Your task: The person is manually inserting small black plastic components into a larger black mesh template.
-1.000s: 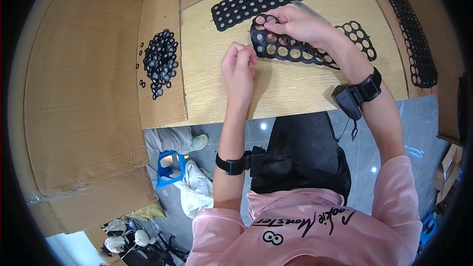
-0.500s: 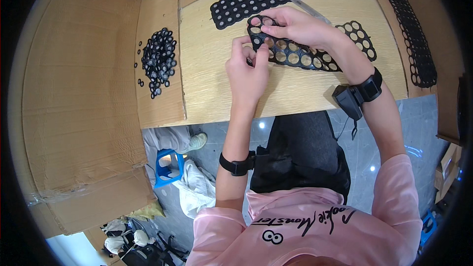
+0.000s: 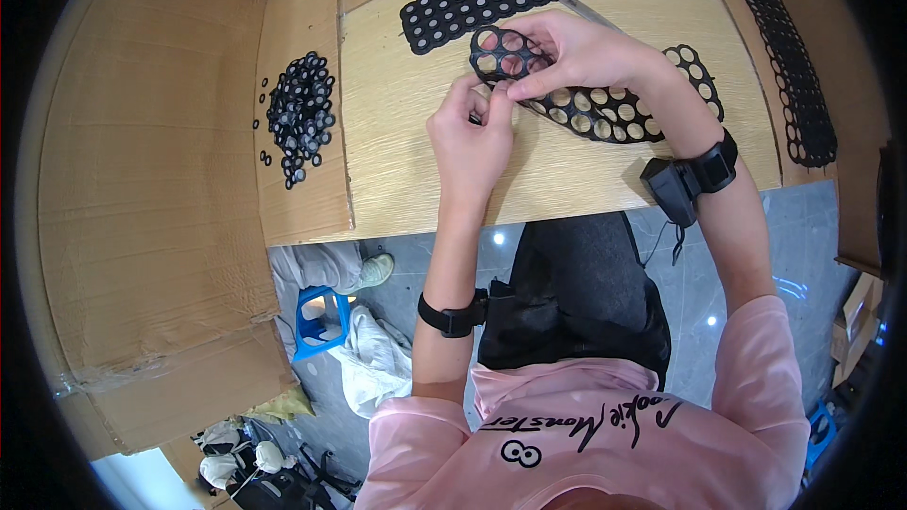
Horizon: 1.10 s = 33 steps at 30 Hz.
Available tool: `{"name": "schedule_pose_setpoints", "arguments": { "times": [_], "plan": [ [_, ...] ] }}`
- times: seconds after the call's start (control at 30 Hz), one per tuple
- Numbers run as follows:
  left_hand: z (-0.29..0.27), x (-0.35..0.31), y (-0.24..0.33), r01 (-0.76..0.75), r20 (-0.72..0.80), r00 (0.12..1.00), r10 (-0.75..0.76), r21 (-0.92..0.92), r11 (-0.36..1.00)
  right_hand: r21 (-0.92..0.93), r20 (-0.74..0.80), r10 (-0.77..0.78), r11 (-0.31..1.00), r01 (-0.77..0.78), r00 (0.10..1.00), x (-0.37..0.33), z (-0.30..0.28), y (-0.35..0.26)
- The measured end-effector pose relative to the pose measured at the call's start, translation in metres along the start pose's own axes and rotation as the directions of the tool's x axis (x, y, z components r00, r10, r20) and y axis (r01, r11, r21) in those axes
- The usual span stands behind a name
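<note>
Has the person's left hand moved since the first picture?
Yes. The left hand has shifted slightly to the right, farther from the left edge of the wooden tabletop.

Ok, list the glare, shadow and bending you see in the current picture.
Head view: small bright glare spots on the grey floor; head view: a soft shadow on the table beside the left hand; head view: the edges of the cardboard wall bow, and the picture's corners go black.

The scene is bright, the floor glinting, corners black.
</note>
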<state>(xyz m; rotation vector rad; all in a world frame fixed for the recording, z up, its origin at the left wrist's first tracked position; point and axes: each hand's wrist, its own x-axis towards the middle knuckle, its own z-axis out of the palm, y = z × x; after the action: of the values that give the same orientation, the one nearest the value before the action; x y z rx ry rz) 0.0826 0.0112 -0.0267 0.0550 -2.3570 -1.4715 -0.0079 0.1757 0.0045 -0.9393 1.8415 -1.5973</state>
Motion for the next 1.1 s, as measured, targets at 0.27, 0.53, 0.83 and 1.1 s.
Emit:
{"name": "schedule_pose_setpoints", "arguments": {
  "times": [0.27, 0.53, 0.83, 1.1],
  "plan": [
    [0.001, -0.002, 0.007, 0.006, -0.080, 0.997, 0.003, 0.113, 0.994, 0.019, -0.079, 0.017, 1.000, -0.016, 0.997, 0.004, 0.000, 0.001],
    [0.004, -0.006, 0.015, -0.036, -0.215, 0.974, 0.072, 0.170, 0.985, -0.033, -0.099, 0.052, 0.998, -0.055, 0.994, 0.005, -0.001, 0.002],
    [0.002, -0.003, 0.013, -0.030, -0.184, 0.981, 0.065, 0.183, 0.983, -0.031, -0.062, -0.002, 1.000, 0.000, 0.998, 0.004, 0.000, 0.000],
    [0.002, -0.004, 0.013, -0.028, -0.192, 0.979, 0.062, 0.176, 0.984, -0.078, -0.080, -0.010, 0.997, 0.004, 0.997, 0.004, -0.001, 0.000]
  ]
}}
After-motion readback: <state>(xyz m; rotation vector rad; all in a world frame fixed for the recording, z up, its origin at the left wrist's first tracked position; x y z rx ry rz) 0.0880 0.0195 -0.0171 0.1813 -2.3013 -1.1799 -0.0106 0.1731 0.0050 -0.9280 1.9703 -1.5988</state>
